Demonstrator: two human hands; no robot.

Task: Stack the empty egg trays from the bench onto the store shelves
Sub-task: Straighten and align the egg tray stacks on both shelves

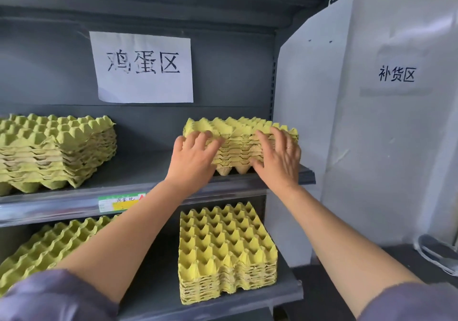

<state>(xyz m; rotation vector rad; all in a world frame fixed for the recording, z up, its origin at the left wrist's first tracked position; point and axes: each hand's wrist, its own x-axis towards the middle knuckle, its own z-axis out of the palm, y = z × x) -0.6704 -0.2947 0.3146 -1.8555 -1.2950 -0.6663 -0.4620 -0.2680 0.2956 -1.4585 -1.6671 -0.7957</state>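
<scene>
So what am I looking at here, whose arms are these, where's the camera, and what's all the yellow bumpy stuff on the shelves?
No machine here. The one picture comes from a camera worn on a person's head, looking forward and down, so the bare arms are that person's own. The yellow things are empty egg trays, stacked on grey store shelves. The left hand and right hand rest flat, fingers spread, against the front of the upper right stack on the upper shelf; nothing is gripped. The upper left stack stands apart; the lower left stack and lower right stack sit on the lower shelf.
</scene>
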